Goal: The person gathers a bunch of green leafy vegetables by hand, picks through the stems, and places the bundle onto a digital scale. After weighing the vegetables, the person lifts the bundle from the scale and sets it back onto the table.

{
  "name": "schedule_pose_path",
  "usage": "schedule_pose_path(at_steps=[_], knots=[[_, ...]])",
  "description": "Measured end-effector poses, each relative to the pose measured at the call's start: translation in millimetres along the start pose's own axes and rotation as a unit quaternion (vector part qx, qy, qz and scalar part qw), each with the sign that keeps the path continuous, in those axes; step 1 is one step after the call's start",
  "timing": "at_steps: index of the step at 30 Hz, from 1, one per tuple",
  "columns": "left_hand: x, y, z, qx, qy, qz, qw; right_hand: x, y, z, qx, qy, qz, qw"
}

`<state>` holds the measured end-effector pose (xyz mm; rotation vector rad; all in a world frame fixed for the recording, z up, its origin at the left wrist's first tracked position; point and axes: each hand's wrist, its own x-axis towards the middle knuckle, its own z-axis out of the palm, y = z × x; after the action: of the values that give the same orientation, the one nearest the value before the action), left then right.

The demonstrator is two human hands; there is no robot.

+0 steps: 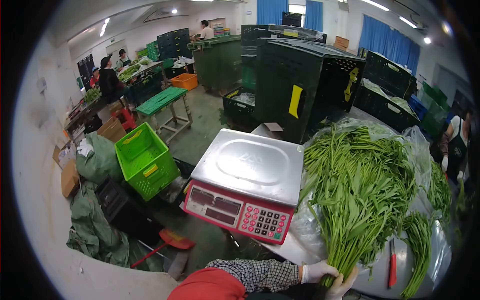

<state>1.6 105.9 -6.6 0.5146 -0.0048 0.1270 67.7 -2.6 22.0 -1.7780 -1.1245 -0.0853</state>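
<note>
White-gloved, my left hand (320,271) closes round the lower stems of a bunch of water spinach (345,240) at the table's near edge. My right hand (342,287), gloved too, is wrapped round the same stem ends from the other side. The bunch's leafy tops run into a large heap of the same greens (370,170) on clear plastic. A smaller bunch (418,245) lies to the right. Between the two bunches rests a knife with a red handle (393,272). Left of the heap stands a red scale (240,185) with a bare metal pan.
A bright green crate (145,160) and a red dustpan (176,240) are on the left. Tall black crates (280,85) stand behind the scale. A co-worker (455,140) in gloves is at the far right; other people (111,77) work at the back left.
</note>
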Motion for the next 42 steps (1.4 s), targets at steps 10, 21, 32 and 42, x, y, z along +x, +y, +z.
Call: schedule_pose_path(at_steps=[10, 21, 32, 42], knots=[[5, -8, 3, 0.03, 0.049, 0.029, 0.998, -6, 5, -5, 0.07, -0.021, 0.036, 0.997], [3, -1, 36, 0.11, 0.074, 0.054, 0.99, -8, 23, -12, 0.086, -0.044, 0.048, 0.994], [11, 1, 53, 0.144, 0.114, 0.052, 0.982, -3, 27, -29, 0.152, -0.091, 0.161, 0.971], [10, -6, 54, 0.126, 0.15, 0.058, 0.979, -4, -1, -29, 0.114, -0.065, 0.114, 0.985]])
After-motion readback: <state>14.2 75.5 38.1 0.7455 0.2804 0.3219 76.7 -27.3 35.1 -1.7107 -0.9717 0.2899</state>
